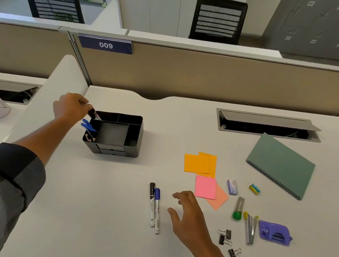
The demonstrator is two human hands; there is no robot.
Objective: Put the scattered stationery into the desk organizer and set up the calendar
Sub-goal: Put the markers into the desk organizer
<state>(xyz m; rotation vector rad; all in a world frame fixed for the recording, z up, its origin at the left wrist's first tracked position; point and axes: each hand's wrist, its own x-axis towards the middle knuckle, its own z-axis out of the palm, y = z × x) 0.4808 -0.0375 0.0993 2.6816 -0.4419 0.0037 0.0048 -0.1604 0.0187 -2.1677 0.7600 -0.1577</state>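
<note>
Lowering a dark-capped marker (pixel 94 113) into the back-left compartment of the black organizer (pixel 117 149), the left hand (pixel 70 106) pinches the pen near its top, tip angled down and toward the box, at the left side of the tabletop (pixel 95 204). Blue scissors (pixel 87 125) already stand in the slot just in front of it.

Nearer the camera, the right hand (pixel 186 213) hovers above the tabletop with fingers (pixel 177 195) spread and relaxed, holding nothing. Two markers (pixel 154 207) lie side by side just to its left, one black-capped, one blue-capped, caps pointing away from the person and barrels running toward the near edge. That makes their long axis roughly in line with the reaching forearm, so a grasp would likely come across the barrels from the right; the right hand is plainly the closer of the two.

Still scattered to the right are orange notes (pixel 199 164), pink notes (pixel 205 187), a staple box (pixel 232 187), a small yellow eraser (pixel 254 188), a green-capped tube (pixel 238 208), a stapler (pixel 249 229), a purple punch (pixel 275 232) and several binder clips (pixel 233 246). The green spiral-bound calendar (pixel 281 165) lies flat at the far right, not yet stood up.
</note>
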